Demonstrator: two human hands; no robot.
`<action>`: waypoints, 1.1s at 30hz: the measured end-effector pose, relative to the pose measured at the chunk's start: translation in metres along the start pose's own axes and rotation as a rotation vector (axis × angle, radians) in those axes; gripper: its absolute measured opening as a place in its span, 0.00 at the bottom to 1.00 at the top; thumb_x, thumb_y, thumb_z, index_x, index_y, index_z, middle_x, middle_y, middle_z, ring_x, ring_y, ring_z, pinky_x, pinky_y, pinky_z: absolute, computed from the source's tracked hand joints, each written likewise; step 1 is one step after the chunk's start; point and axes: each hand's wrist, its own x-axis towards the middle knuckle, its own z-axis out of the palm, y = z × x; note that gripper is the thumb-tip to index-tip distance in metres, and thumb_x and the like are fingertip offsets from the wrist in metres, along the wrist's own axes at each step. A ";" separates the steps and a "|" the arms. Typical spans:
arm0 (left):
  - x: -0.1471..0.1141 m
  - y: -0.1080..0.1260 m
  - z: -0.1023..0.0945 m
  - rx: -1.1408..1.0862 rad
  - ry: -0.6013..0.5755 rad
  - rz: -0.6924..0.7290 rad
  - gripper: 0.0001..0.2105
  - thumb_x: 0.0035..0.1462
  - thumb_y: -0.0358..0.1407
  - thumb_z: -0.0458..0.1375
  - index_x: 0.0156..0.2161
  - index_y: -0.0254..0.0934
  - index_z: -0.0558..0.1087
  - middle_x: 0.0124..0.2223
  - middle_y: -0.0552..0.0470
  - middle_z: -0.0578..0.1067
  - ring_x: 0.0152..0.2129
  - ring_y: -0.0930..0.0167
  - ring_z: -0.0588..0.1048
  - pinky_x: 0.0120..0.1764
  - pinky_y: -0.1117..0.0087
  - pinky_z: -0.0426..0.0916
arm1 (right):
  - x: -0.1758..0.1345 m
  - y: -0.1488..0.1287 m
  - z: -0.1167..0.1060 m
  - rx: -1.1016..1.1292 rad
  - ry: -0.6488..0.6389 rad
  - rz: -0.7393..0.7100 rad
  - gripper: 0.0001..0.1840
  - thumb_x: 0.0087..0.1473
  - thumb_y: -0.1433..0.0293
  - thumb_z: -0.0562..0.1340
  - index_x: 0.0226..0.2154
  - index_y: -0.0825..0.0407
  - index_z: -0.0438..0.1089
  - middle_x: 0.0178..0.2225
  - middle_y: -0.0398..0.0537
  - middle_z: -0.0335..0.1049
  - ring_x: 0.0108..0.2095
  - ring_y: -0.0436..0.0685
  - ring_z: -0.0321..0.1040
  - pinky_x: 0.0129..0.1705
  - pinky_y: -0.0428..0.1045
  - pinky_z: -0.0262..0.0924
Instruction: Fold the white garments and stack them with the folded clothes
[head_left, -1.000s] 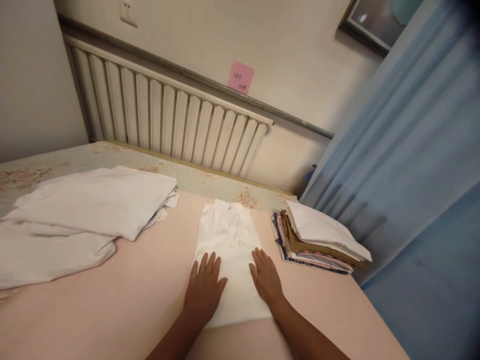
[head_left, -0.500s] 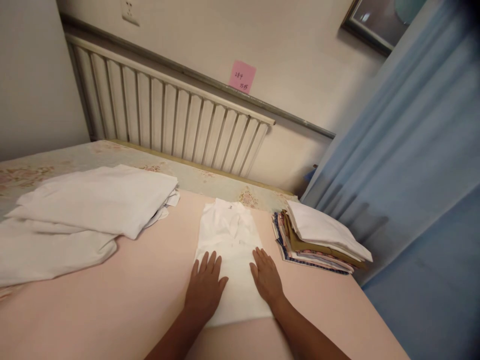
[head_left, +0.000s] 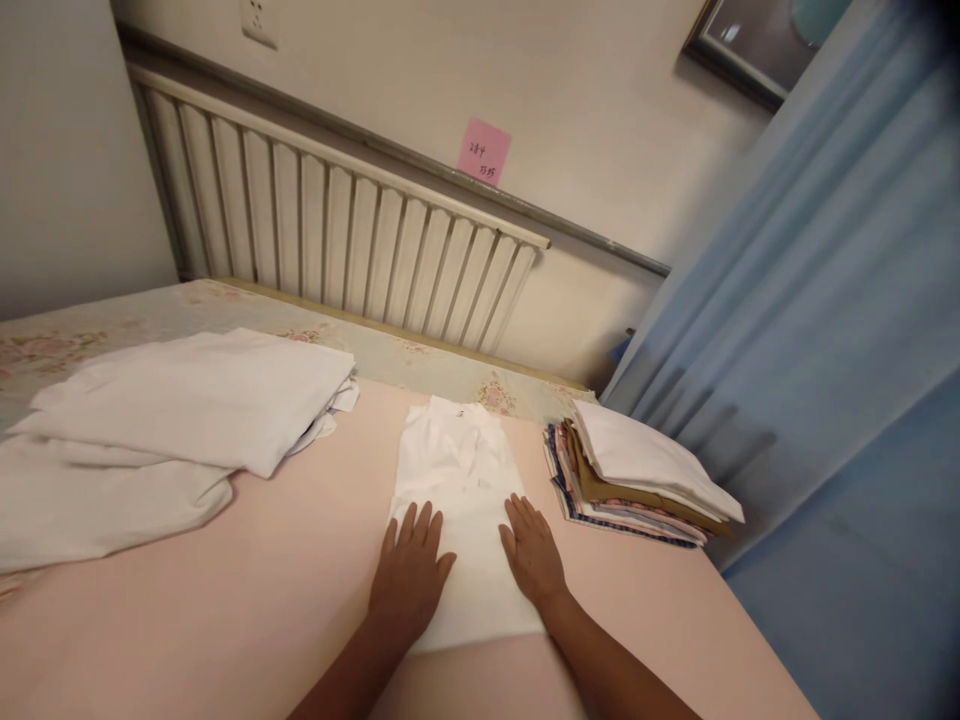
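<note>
A white shirt (head_left: 466,540), its sides folded in to a narrow strip, lies flat on the pink bed cover (head_left: 300,610). Its collar end points away from me and bears a small dark label. My left hand (head_left: 409,570) rests palm down on the shirt's left edge, fingers apart. On the right edge lies my right hand (head_left: 534,552), also flat, with the thumb out toward the middle. Neither hand grips anything. The cloth beneath both palms is hidden.
Loosely laid white garments (head_left: 202,395) lie on the left. A stack of folded clothes (head_left: 645,475), white on top, sits at the right near the blue curtain (head_left: 810,300). Behind the bed stands a radiator (head_left: 337,220), with a pink note (head_left: 484,152) on the wall above.
</note>
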 end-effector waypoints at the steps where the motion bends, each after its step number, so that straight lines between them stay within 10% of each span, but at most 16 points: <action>1: 0.000 0.000 0.000 -0.004 0.000 -0.001 0.23 0.62 0.44 0.47 0.59 0.36 0.65 0.62 0.45 0.64 0.60 0.56 0.60 0.58 0.49 0.56 | 0.000 0.000 0.000 0.001 0.008 0.000 0.24 0.65 0.63 0.48 0.58 0.54 0.60 0.60 0.53 0.59 0.62 0.60 0.52 0.61 0.58 0.49; 33: 0.000 0.001 -0.002 -0.033 -0.014 -0.017 0.23 0.62 0.43 0.46 0.59 0.37 0.65 0.63 0.46 0.64 0.61 0.57 0.59 0.59 0.50 0.55 | 0.000 -0.001 -0.002 0.015 -0.041 0.023 0.24 0.65 0.62 0.46 0.59 0.54 0.60 0.61 0.53 0.57 0.63 0.60 0.51 0.62 0.59 0.48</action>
